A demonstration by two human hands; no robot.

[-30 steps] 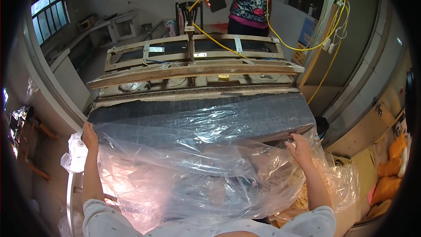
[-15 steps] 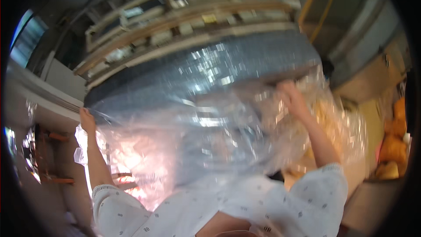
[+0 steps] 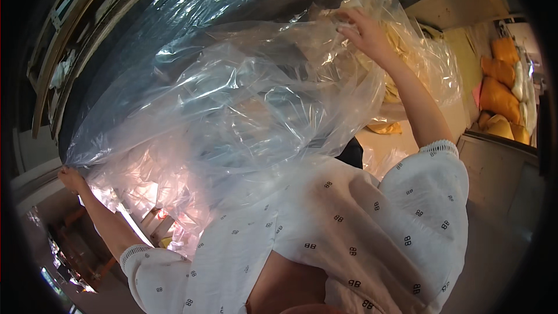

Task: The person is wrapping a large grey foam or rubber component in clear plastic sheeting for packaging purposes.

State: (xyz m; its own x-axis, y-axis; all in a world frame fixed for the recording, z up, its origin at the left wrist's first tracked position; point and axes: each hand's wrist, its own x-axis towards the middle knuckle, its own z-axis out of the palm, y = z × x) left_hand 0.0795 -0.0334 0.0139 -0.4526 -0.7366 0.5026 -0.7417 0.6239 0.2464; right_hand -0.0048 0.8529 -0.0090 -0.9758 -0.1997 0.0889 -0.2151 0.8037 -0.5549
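Head view, and here is the clear film (image 3: 215, 81), sprawling from the upper middle of the frame down to the shirt (image 3: 407, 215). The left hand (image 3: 72, 179), far out at the left edge, has its fingers pinched on a corner, creases fanning away from it. Up at the upper right, the right hand (image 3: 361, 34) has its fingers half curled against the film; whether they grip it, I can't say. Partway through, I'd judge: film covers much of the dark layer (image 3: 93, 81) at upper left, but the middle is all loose folds, not yet flat.

And what a change from the first frame! The wooden frame (image 3: 42, 96), stretched across the top there, now runs steeply down the upper left. The other person with the phone is out of sight. The left hand stays at its corner, while the orange bags (image 3: 500, 99) sit higher at right.
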